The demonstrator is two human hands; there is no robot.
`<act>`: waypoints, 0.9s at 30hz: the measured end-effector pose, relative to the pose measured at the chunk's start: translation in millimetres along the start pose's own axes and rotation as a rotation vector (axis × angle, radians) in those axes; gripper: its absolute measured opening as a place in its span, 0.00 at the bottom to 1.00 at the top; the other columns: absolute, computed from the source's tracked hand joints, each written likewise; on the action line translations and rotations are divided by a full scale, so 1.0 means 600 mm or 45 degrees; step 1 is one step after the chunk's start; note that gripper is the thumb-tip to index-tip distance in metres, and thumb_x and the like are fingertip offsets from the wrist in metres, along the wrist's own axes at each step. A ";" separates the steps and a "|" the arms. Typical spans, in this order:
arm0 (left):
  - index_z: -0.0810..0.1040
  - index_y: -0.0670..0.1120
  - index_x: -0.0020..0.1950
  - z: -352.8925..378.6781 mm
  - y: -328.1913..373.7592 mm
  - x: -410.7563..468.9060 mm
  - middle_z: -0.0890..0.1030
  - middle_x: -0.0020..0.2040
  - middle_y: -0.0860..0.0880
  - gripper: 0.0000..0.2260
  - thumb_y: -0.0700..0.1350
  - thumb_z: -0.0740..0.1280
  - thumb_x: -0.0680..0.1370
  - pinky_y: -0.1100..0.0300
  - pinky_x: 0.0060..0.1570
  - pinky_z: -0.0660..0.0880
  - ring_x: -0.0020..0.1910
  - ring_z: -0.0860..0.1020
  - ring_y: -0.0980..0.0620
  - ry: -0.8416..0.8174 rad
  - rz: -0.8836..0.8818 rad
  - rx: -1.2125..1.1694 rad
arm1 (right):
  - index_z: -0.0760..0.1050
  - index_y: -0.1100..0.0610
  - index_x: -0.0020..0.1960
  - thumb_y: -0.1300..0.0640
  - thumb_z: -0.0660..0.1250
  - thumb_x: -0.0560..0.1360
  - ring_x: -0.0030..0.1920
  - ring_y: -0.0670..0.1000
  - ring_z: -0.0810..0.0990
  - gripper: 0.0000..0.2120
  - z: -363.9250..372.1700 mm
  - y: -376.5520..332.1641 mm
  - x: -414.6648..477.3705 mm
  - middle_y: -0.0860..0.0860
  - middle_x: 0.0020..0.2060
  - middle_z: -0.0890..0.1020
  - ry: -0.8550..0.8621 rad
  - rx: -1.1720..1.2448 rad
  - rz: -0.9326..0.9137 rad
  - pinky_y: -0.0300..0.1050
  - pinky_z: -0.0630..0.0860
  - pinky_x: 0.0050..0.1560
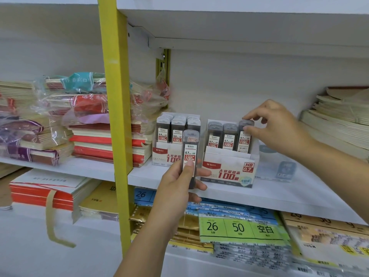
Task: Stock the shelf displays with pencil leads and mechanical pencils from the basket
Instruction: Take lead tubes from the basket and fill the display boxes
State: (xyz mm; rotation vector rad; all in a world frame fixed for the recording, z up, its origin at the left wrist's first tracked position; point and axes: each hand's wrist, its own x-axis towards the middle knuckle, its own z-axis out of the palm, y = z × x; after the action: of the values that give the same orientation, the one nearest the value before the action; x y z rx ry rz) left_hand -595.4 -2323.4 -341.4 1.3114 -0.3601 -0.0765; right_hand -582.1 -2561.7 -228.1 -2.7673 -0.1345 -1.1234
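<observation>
While both hands work at mid frame, the biggest item is the white shelf (269, 198) running across the centre, split by a yellow post (114, 116) left of centre. Notebooks (95, 140) are stacked at left, some in plastic wrap, with more stacks at the far right edge. Paper packs (239, 228) lie on the level below, lower right.

0.7 box (227, 172) stands on the shelf at centre. 0.5 box (165, 154) is just beside it to the left. Both hold rows of upright lead cases.

Left hand (175, 188), lower centre: fingers curled round the held case (189, 154), thumb on its 0.7 HB label. It is upright, overlapping the 0.5 box's right edge.

Right hand (279, 126), right of centre: thumb and fingertips pinch the top of the end case (244, 139), rightmost in the 0.7 box's front row and seated in the box.
</observation>
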 end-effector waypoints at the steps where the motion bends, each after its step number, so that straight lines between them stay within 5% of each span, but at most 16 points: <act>1: 0.80 0.57 0.54 0.000 0.000 0.000 0.87 0.47 0.53 0.10 0.53 0.58 0.84 0.65 0.30 0.77 0.35 0.81 0.59 0.002 0.003 0.000 | 0.81 0.48 0.54 0.50 0.71 0.74 0.50 0.47 0.69 0.09 0.002 0.001 -0.001 0.48 0.47 0.73 -0.004 -0.031 0.007 0.44 0.65 0.47; 10: 0.80 0.55 0.55 0.006 0.003 -0.002 0.87 0.46 0.53 0.10 0.52 0.59 0.84 0.64 0.31 0.78 0.36 0.83 0.57 -0.058 -0.005 0.038 | 0.79 0.52 0.62 0.49 0.61 0.78 0.55 0.47 0.68 0.16 -0.004 -0.024 -0.032 0.48 0.51 0.75 0.039 -0.237 -0.078 0.43 0.65 0.50; 14: 0.81 0.56 0.54 0.011 0.006 -0.004 0.86 0.45 0.53 0.10 0.52 0.60 0.84 0.63 0.33 0.79 0.38 0.83 0.55 -0.102 0.028 0.042 | 0.76 0.42 0.61 0.46 0.61 0.77 0.47 0.33 0.75 0.14 -0.012 -0.085 -0.061 0.37 0.42 0.80 -0.080 0.443 -0.028 0.23 0.68 0.43; 16: 0.82 0.56 0.53 0.017 0.008 -0.004 0.86 0.43 0.53 0.10 0.51 0.60 0.84 0.63 0.33 0.78 0.38 0.83 0.56 -0.126 0.044 0.066 | 0.73 0.38 0.62 0.47 0.65 0.77 0.46 0.34 0.79 0.14 -0.008 -0.110 -0.067 0.37 0.45 0.83 -0.267 0.808 0.061 0.23 0.71 0.41; 19: 0.82 0.57 0.52 0.025 0.009 -0.004 0.85 0.42 0.55 0.10 0.51 0.61 0.84 0.65 0.35 0.78 0.40 0.82 0.60 -0.132 0.102 0.143 | 0.77 0.45 0.58 0.56 0.68 0.76 0.39 0.42 0.81 0.12 0.002 -0.130 -0.072 0.43 0.43 0.85 -0.364 1.048 0.056 0.33 0.74 0.36; 23: 0.77 0.67 0.55 0.022 -0.001 0.004 0.78 0.55 0.66 0.07 0.54 0.64 0.81 0.68 0.52 0.75 0.56 0.76 0.68 0.069 0.336 0.427 | 0.77 0.45 0.51 0.60 0.68 0.77 0.38 0.45 0.83 0.10 -0.014 -0.117 -0.055 0.46 0.41 0.86 0.016 1.181 0.121 0.38 0.75 0.34; 27: 0.69 0.62 0.73 0.014 -0.012 0.007 0.68 0.69 0.64 0.19 0.54 0.63 0.82 0.57 0.70 0.69 0.70 0.67 0.62 0.125 0.454 0.714 | 0.74 0.39 0.49 0.57 0.67 0.78 0.43 0.45 0.82 0.11 -0.036 -0.090 -0.026 0.44 0.42 0.83 0.271 0.873 -0.009 0.41 0.78 0.41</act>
State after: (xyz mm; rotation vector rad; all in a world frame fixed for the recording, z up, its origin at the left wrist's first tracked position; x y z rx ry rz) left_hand -592.9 -2334.1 -345.9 1.7723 -0.5506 0.4149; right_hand -615.5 -2512.8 -218.0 -2.0380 -0.4156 -1.1012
